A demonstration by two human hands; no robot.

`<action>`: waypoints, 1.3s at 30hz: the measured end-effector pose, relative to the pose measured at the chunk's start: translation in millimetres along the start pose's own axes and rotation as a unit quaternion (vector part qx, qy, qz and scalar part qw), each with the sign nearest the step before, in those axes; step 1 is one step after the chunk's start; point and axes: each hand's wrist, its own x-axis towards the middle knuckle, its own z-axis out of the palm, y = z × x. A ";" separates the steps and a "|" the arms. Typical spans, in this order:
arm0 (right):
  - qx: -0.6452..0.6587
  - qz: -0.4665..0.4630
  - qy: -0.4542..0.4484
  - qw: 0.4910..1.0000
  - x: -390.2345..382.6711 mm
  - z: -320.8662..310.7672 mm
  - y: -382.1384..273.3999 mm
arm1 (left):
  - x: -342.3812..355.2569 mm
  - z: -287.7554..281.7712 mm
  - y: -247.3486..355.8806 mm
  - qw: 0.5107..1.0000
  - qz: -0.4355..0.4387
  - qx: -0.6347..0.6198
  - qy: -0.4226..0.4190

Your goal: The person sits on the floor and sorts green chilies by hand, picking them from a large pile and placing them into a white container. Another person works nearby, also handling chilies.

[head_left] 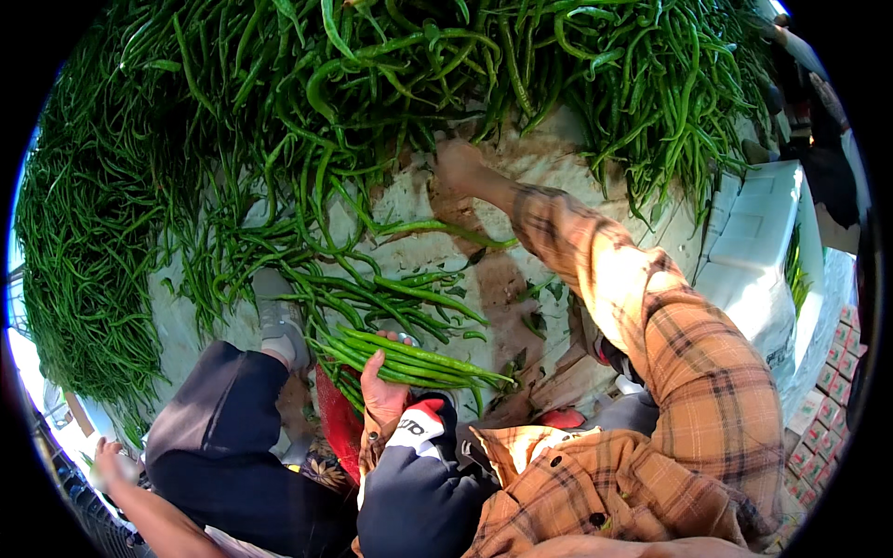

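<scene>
My left hand [383,389] is closed around a bunch of long green chili peppers [419,358], which lie roughly side by side, their tips pointing right. Stretched forward in a plaid sleeve, my right arm ends at my right hand [460,167], at the near edge of a big heap of green chili peppers [409,70]. Motion blurs that hand, and its fingers cannot be made out. Between the heap and my left hand, more loose peppers [372,293] are strewn over a pale, dirt-stained sheet [549,177].
White foam boxes [755,219] stand at the right, with red-and-white cartons [823,409] beyond. At lower left is another person's hand [112,465], near a leg in dark trousers [219,409] with a grey shoe [279,321]. Red mesh [337,423] lies beside my left wrist.
</scene>
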 end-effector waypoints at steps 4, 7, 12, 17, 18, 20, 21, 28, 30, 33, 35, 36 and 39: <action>-0.023 -0.058 0.049 0.997 11.2 -0.4 2.4 | 3.3 6.7 0.8 0.999 -0.005 0.001 -0.037; 0.085 -0.026 -0.005 0.996 3.5 -7.6 -1.2 | 0.3 11.0 2.3 1.000 -0.006 0.008 -0.006; 0.372 0.115 -0.076 0.918 -15.8 -42.7 -4.3 | -3.5 10.6 2.5 1.000 -0.009 0.026 -0.014; 0.331 0.062 -0.131 0.932 -62.6 -15.3 17.6 | 0.1 14.3 -2.3 0.999 -0.024 0.029 -0.031; 0.291 0.014 -0.111 0.950 -84.0 1.8 25.0 | -1.9 14.5 -0.8 0.999 -0.020 0.034 -0.030; 0.296 0.027 -0.148 0.943 -141.1 13.5 31.9 | -7.2 15.4 0.9 0.999 -0.017 0.040 -0.022; 0.339 0.085 -0.201 0.915 -165.2 7.8 31.7 | -9.3 16.2 3.8 0.998 -0.012 0.051 -0.027; 0.262 0.036 -0.143 0.954 -241.1 -35.4 40.4 | 4.7 34.0 9.4 0.979 -0.015 0.151 -0.134; 0.230 0.024 -0.120 0.965 -249.4 -54.7 48.7 | 10.9 54.5 9.1 0.968 -0.007 0.187 -0.167; 0.212 -0.001 -0.101 0.972 -254.3 -85.3 63.1 | 14.7 82.2 13.0 0.947 -0.002 0.251 -0.199; 0.197 0.036 -0.113 0.973 -261.8 -114.4 67.0 | 17.4 98.1 10.4 0.934 -0.013 0.268 -0.235; 0.150 0.038 -0.138 0.978 -264.3 -132.0 68.7 | 19.1 103.9 9.0 0.930 -0.015 0.267 -0.253; 0.102 0.008 -0.106 0.989 -284.8 -165.0 66.6 | 19.5 114.6 5.0 0.908 -0.027 0.295 -0.295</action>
